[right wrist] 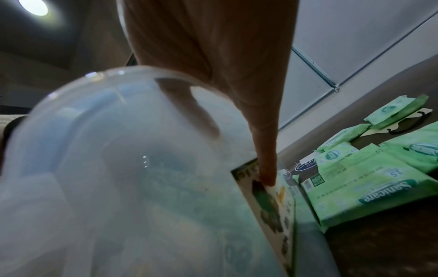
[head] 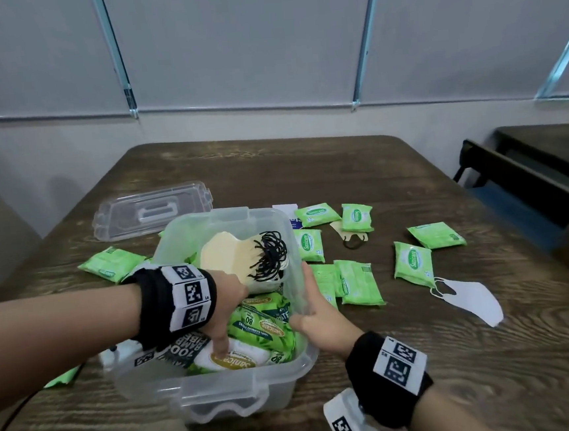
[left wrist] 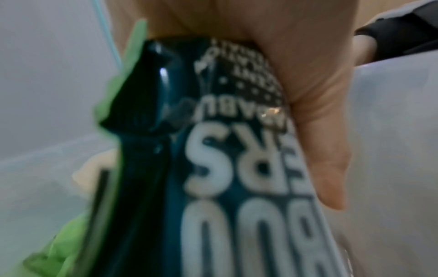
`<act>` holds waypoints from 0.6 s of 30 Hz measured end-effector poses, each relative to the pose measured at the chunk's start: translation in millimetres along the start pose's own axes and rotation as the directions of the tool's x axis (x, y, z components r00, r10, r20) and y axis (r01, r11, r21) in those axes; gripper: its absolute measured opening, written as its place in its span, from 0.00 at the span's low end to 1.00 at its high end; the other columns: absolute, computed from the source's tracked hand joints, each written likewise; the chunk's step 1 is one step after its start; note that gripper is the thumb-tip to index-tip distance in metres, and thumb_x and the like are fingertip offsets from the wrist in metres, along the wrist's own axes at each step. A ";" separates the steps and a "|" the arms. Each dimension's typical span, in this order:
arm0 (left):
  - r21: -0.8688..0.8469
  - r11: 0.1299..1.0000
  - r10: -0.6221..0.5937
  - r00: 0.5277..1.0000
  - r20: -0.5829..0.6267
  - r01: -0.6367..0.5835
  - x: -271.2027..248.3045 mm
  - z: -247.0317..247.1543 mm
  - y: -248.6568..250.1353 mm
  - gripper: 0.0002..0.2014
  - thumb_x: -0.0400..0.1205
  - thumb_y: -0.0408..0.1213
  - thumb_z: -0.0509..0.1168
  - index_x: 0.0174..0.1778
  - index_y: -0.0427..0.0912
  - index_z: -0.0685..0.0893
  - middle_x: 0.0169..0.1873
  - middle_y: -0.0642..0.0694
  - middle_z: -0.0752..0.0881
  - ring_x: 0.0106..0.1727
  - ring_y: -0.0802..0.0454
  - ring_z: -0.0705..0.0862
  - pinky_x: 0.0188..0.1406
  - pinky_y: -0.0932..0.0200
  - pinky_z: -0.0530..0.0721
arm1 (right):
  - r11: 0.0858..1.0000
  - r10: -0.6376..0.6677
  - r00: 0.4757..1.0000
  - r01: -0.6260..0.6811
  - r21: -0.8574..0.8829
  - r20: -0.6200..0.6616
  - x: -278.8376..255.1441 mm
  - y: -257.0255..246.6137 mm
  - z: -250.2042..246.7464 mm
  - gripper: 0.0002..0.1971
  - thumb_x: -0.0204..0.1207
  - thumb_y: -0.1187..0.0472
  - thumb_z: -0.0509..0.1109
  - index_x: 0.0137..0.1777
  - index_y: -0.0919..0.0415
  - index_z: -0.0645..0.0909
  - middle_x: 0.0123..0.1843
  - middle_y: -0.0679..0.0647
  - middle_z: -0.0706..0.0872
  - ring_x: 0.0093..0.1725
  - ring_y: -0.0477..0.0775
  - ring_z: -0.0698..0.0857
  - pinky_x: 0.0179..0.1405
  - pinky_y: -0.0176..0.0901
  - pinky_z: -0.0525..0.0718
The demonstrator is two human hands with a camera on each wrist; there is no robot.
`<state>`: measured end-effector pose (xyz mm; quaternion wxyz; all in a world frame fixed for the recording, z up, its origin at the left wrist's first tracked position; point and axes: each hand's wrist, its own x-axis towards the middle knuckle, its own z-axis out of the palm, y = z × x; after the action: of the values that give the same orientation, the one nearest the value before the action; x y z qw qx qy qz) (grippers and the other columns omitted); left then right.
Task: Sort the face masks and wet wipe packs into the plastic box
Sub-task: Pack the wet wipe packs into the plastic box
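Clear plastic box point(head: 223, 397) sits near-centre on the brown wood-grain desk point(head: 429, 391), lid off. The clear lid point(head: 152, 211) lies flat on the desk just beyond the box, to the far left.

Inside the box: a stack of cream face masks point(head: 226, 256) with black ear loops at the far end; large green wet wipe packs point(head: 268, 323) fill the near end.

Left hand point(head: 223, 301) reaches down into the box from the left. Grip clamped on a large dark wipe pack point(left wrist: 225, 168) with white lettering: the left wrist view shows the thumb pressed along one face of the pack, palm against its top. In the head view one finger extends down onto the white label of that pack.

Right hand point(head: 319, 315) is on the right wall of the box, grip clamped over the rim: in the right wrist view the thumb shows through the clear wall on the inside, fingers point(right wrist: 265, 150) run down the outside.

Small green wipe packs point(head: 413, 266) lie scattered on the desk right of the box, a few more to its left point(head: 112, 263). A white face mask point(head: 469, 297) lies flat at the right, near side. A tan mask point(head: 348, 235) with dark loops lies partly under a small pack further back.
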<state>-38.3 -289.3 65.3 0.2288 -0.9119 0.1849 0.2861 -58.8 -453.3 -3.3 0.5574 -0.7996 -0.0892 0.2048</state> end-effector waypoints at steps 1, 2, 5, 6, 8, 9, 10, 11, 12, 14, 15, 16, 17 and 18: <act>0.018 1.000 0.000 1.000 0.005 0.000 -0.8 -0.4 -0.3 0.45 0.66 0.58 0.76 0.75 0.43 0.67 0.48 0.45 0.82 0.43 0.48 0.78 0.44 0.58 0.79 | 1.000 -0.003 1.000 0.002 0.010 0.005 0.2 1.1 0.0 0.48 0.79 0.74 0.61 0.82 0.47 0.29 0.84 0.49 0.53 0.72 0.50 0.71 0.64 0.35 0.76; 0.040 0.999 0.003 1.000 0.011 -0.003 -2.8 -1.7 -0.6 0.45 0.66 0.58 0.77 0.75 0.43 0.67 0.47 0.45 0.82 0.43 0.48 0.79 0.43 0.58 0.79 | 1.000 -0.002 1.000 0.002 0.020 0.012 0.6 1.5 -0.1 0.48 0.78 0.75 0.61 0.82 0.47 0.29 0.84 0.49 0.54 0.72 0.45 0.68 0.65 0.34 0.73; 0.131 0.991 0.009 1.000 0.022 -0.012 -7.1 -10.9 1.2 0.43 0.66 0.53 0.78 0.74 0.45 0.69 0.48 0.45 0.81 0.46 0.47 0.81 0.44 0.57 0.80 | 1.000 0.007 1.000 -0.008 0.030 0.018 2.5 3.3 -0.2 0.49 0.78 0.75 0.62 0.82 0.45 0.29 0.84 0.48 0.52 0.72 0.42 0.63 0.67 0.35 0.66; 0.158 0.987 0.020 0.999 0.029 -0.024 -8.1 -13.8 3.6 0.41 0.66 0.52 0.78 0.72 0.44 0.71 0.47 0.46 0.80 0.49 0.46 0.82 0.45 0.56 0.81 | 0.999 0.013 1.000 -0.013 0.031 0.020 2.2 3.1 -0.6 0.49 0.78 0.74 0.62 0.82 0.45 0.29 0.84 0.48 0.52 0.74 0.44 0.63 0.68 0.36 0.65; 0.184 0.982 0.034 0.999 0.041 -0.041 -5.5 -16.7 10.4 0.36 0.67 0.49 0.78 0.68 0.40 0.75 0.47 0.45 0.80 0.51 0.46 0.82 0.47 0.54 0.83 | 0.999 0.006 1.000 -0.007 0.041 0.024 2.0 4.2 -0.9 0.49 0.78 0.74 0.62 0.82 0.46 0.30 0.84 0.48 0.53 0.76 0.45 0.63 0.69 0.36 0.63; 0.180 0.982 0.047 0.998 0.038 -0.053 -1.2 -15.0 14.5 0.34 0.67 0.47 0.78 0.67 0.38 0.75 0.49 0.44 0.81 0.49 0.46 0.81 0.47 0.54 0.83 | 0.999 -0.003 1.000 0.001 0.043 0.026 2.3 5.7 -1.2 0.48 0.78 0.74 0.62 0.82 0.46 0.30 0.84 0.47 0.53 0.74 0.43 0.63 0.68 0.34 0.64; 0.172 0.982 0.069 0.997 0.031 -0.073 3.3 -13.7 19.9 0.33 0.68 0.45 0.78 0.65 0.36 0.75 0.51 0.43 0.81 0.49 0.46 0.81 0.47 0.55 0.83 | 0.999 -0.008 1.000 0.006 0.050 0.029 2.0 6.2 -1.1 0.48 0.78 0.75 0.61 0.82 0.45 0.30 0.83 0.47 0.54 0.72 0.41 0.65 0.66 0.31 0.67; 0.166 0.981 0.094 0.995 0.020 -0.096 8.9 -11.9 26.2 0.32 0.69 0.43 0.77 0.65 0.36 0.75 0.53 0.42 0.82 0.49 0.46 0.81 0.49 0.55 0.83 | 0.998 -0.010 1.000 0.008 0.061 0.028 2.5 6.6 -0.8 0.48 0.78 0.75 0.61 0.82 0.45 0.31 0.83 0.46 0.55 0.70 0.40 0.68 0.63 0.29 0.70; 0.161 0.981 0.110 0.994 0.013 -0.111 13.4 -9.8 33.5 0.30 0.70 0.42 0.77 0.66 0.36 0.75 0.55 0.41 0.83 0.49 0.47 0.82 0.50 0.57 0.82 | 0.997 -0.016 0.999 0.014 0.073 0.030 3.2 7.1 -0.7 0.49 0.77 0.76 0.61 0.82 0.45 0.31 0.83 0.46 0.56 0.67 0.38 0.71 0.59 0.27 0.73; 0.123 0.984 0.133 0.991 -0.029 -0.128 25.4 -5.9 45.2 0.30 0.73 0.40 0.75 0.69 0.36 0.73 0.60 0.41 0.82 0.53 0.47 0.82 0.47 0.62 0.77 | 0.996 -0.029 0.999 0.026 0.087 0.025 5.6 10.4 0.1 0.50 0.75 0.79 0.60 0.82 0.45 0.32 0.81 0.47 0.62 0.63 0.39 0.76 0.56 0.27 0.76; 0.023 0.992 0.126 0.990 -0.070 -0.125 29.0 -5.8 48.7 0.32 0.74 0.38 0.75 0.72 0.36 0.71 0.64 0.41 0.81 0.58 0.46 0.82 0.47 0.63 0.75 | 0.995 -0.031 0.999 0.029 0.095 0.021 6.5 11.4 0.2 0.50 0.74 0.80 0.59 0.82 0.45 0.32 0.78 0.47 0.65 0.65 0.41 0.75 0.60 0.30 0.75; -0.066 0.988 0.133 0.984 -0.115 -0.141 30.8 -8.7 50.0 0.33 0.73 0.37 0.75 0.73 0.37 0.70 0.65 0.41 0.80 0.62 0.46 0.81 0.49 0.63 0.76 | 0.994 -0.029 0.999 0.027 0.105 0.022 6.3 11.5 0.5 0.51 0.74 0.80 0.59 0.82 0.46 0.31 0.76 0.46 0.67 0.68 0.43 0.73 0.64 0.34 0.74; -0.128 0.979 0.137 0.978 -0.161 -0.158 29.1 -13.3 47.5 0.34 0.73 0.38 0.76 0.73 0.38 0.70 0.66 0.41 0.80 0.63 0.45 0.81 0.51 0.62 0.77 | 0.994 -0.026 0.999 0.023 0.109 0.026 5.9 11.5 0.8 0.50 0.74 0.80 0.59 0.82 0.46 0.30 0.77 0.47 0.67 0.69 0.44 0.72 0.66 0.37 0.74; -0.168 0.971 0.135 0.973 -0.189 -0.168 24.3 -17.3 42.0 0.35 0.71 0.41 0.77 0.73 0.39 0.71 0.65 0.43 0.81 0.63 0.45 0.81 0.54 0.61 0.78 | 0.994 -0.023 0.999 0.020 0.107 0.029 4.8 10.5 0.6 0.50 0.75 0.80 0.59 0.82 0.47 0.30 0.78 0.48 0.66 0.68 0.43 0.71 0.65 0.35 0.74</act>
<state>-31.7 -338.1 50.1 0.1042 -0.9339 0.2467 0.2367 -55.6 -454.8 -14.3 0.6001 -0.7644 -0.0953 0.2155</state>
